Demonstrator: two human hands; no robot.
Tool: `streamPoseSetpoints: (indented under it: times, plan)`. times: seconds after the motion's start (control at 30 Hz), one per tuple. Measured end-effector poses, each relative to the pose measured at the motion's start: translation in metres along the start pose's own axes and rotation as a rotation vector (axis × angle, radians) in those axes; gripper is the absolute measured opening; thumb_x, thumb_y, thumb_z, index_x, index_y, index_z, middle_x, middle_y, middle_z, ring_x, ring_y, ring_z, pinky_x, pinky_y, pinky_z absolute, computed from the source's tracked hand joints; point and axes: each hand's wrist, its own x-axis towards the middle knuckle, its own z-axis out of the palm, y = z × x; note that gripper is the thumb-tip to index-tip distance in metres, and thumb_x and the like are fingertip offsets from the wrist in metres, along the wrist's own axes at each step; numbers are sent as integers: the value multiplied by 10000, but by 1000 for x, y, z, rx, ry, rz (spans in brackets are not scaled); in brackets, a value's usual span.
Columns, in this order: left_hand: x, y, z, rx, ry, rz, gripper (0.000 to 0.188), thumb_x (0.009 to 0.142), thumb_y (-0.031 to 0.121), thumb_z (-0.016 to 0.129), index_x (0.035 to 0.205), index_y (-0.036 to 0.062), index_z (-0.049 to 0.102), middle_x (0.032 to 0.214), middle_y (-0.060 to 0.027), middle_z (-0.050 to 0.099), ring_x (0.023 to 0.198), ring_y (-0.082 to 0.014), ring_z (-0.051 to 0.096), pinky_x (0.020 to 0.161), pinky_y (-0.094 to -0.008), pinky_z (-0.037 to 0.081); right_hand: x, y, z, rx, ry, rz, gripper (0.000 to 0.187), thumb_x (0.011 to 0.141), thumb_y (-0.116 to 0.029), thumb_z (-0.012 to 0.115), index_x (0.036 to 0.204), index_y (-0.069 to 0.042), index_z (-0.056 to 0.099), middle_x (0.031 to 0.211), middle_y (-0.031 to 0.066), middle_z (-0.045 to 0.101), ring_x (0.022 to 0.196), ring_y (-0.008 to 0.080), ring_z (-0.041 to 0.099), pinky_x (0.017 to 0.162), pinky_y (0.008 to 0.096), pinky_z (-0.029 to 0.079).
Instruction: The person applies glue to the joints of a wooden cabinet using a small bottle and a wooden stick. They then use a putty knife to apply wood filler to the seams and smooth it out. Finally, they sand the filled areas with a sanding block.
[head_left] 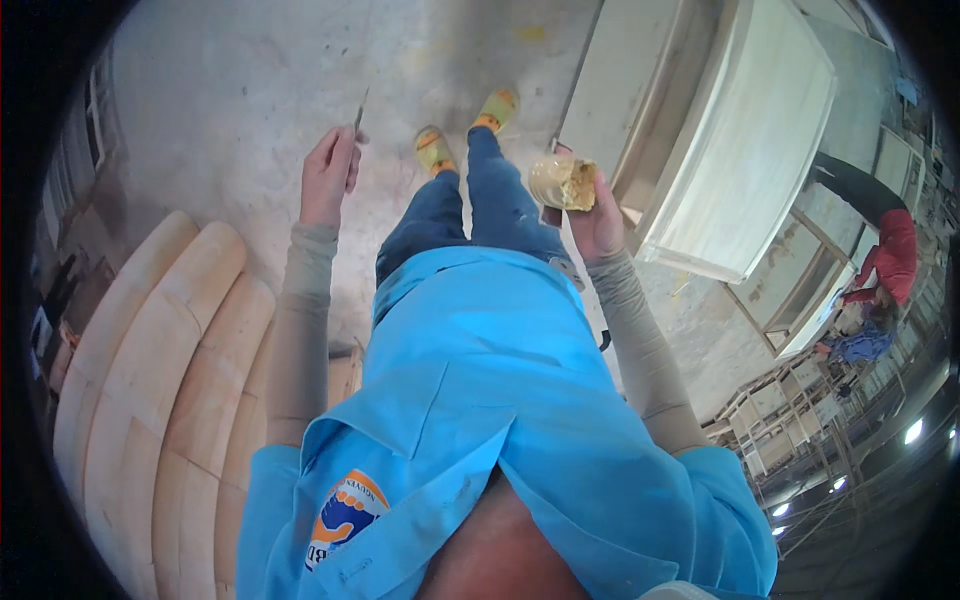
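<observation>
The left hand (327, 182) is closed around a thin tool (360, 113), and the right hand (600, 225) grips a tub (546, 184), which has lumpy residue (579, 186) along its edge.

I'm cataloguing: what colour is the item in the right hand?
The item is yellowish tan, seen in the head view.

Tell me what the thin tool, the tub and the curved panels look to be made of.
Thin tool: probably metal, being slim, greyish and tapered; too small to judge its finish.
Tub: plastic or metal, I can't tell which; uneven yellowish-tan residue covers much of it.
Curved panels: likely wood or plywood, matte and unpainted-looking, judging by their pale tan faces and visible seams.
</observation>
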Motion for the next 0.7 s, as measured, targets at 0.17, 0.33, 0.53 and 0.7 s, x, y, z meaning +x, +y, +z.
streamPoseSetpoints:
  times: [0.17,0.33,0.53,0.7]
  plan:
    - [18,37,26,-71,-16,41,228,982,244,470,905,53,568,683,13,528,508,-46,440,439,-192,337,24,-60,-38,177,132,-155,542,966,-395,403,1336,0,410,1360,151,461,1234,287,452,1047,437,347]
    - [49,58,53,-86,12,36,213,982,245,469,926,57,553,703,-15,564,501,-61,457,439,-195,355,47,-123,-83,252,272,-358,455,952,-383,441,1274,-63,476,1309,129,502,1188,282,482,989,439,398]
    - [78,75,79,-102,-10,61,210,982,234,469,930,49,553,620,7,495,465,-53,414,423,-205,343,72,-187,-121,341,388,-401,437,927,-412,479,1255,-124,502,1286,85,525,1130,266,516,873,459,454]
    - [108,108,98,88,33,41,172,925,234,574,970,69,592,579,53,413,483,-40,368,437,-204,324,104,-220,-117,356,399,-457,436,931,-403,479,1261,-119,499,1289,94,523,1133,267,518,882,458,456]
